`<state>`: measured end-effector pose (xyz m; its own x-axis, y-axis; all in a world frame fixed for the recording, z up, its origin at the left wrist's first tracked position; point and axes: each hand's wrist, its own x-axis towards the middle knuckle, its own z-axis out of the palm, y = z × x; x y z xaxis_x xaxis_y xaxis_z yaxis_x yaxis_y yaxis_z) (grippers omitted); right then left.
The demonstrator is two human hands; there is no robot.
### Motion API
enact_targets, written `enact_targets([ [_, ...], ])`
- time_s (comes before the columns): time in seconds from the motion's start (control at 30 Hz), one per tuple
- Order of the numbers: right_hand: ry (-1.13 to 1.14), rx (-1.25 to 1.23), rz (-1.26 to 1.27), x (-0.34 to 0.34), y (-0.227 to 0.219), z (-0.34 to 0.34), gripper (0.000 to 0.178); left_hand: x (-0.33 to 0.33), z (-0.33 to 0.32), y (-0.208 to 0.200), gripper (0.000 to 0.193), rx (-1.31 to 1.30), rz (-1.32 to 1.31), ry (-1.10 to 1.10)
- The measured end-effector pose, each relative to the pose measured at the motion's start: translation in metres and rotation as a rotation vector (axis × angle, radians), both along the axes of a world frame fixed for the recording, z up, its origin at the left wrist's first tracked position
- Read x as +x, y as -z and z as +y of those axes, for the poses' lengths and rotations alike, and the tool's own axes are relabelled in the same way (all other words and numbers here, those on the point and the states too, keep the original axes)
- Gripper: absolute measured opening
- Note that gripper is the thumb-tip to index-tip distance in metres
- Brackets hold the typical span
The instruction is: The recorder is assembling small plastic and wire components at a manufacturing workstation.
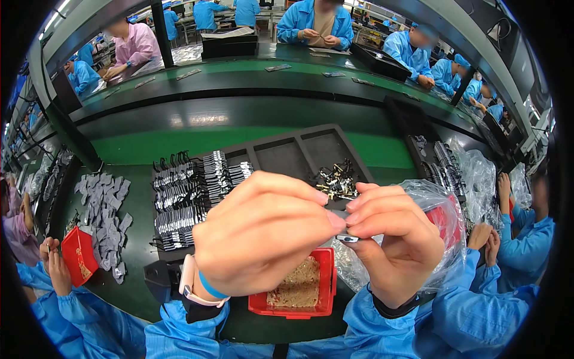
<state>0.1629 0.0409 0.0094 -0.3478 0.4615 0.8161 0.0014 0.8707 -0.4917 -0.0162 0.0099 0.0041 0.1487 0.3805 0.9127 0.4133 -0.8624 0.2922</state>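
Both hands come together in the middle of the view over a small flat part with a silver and dark end. Its far side is hidden behind my fingers. My left hand, with a pale watch and a blue band at the wrist, pinches the part with thumb and fingertips. From the other side, my right hand grips the part between thumb and curled fingers. Below the hands stands a red bin holding many tiny tan pieces. Behind them, black, silver and gold small parts lie heaped in a tray compartment.
A black divided tray carries rows of silver parts with black leads. Grey scraps spread at left, near a co-worker's red packet. Clear plastic bags crowd the right. Beyond runs a conveyor belt; co-workers sit around.
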Motion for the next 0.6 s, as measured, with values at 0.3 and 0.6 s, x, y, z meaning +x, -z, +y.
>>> enact_targets([
  [0.3,0.060,0.026,-0.026,0.001,-0.001,-0.004,0.022,0.001,-0.007,-0.003,0.015,0.202,0.234,-0.153],
  [0.6,0.119,0.079,-0.044,-0.001,-0.001,-0.006,0.023,-0.001,0.006,0.007,0.020,0.255,0.158,-0.034],
])
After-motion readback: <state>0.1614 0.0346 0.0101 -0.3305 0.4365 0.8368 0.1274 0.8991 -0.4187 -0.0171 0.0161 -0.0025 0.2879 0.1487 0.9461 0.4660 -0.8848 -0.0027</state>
